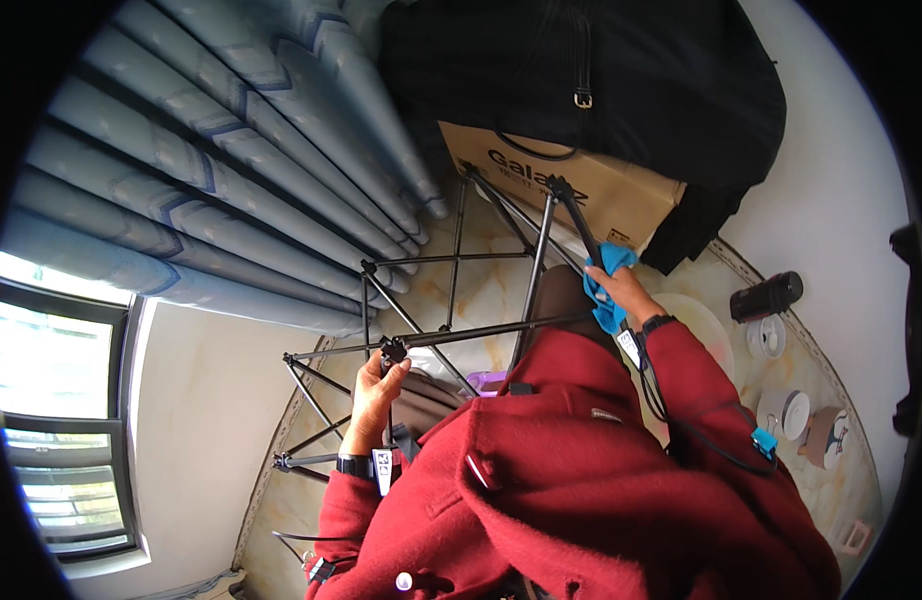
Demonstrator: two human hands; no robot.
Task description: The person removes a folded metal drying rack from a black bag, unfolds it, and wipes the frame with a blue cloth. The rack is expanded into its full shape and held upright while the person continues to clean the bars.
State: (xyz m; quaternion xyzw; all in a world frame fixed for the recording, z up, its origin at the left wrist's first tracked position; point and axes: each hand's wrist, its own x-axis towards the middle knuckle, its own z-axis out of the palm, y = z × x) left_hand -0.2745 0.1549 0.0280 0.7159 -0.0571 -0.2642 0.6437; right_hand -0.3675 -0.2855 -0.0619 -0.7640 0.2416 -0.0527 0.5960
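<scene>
Black folding metal rack (451,300) stands on the pale marble floor (491,290) between the blue-grey curtains (211,160) and a brown cardboard box (601,190). Right hand (621,290) presses a blue cloth (609,268) around one slanted rod, grasping it. Left hand (376,385) is clenched around a rod joint lower down the frame.

- Cardboard box (581,190): brown, rectangular, with dark print on its side; stood on the floor at the top of the view, partly under a black coat (621,80), behind the black metal frame (461,300).
- Small tags (383,470): white, oblong, one at each wrist strap; print too small to tell.
</scene>
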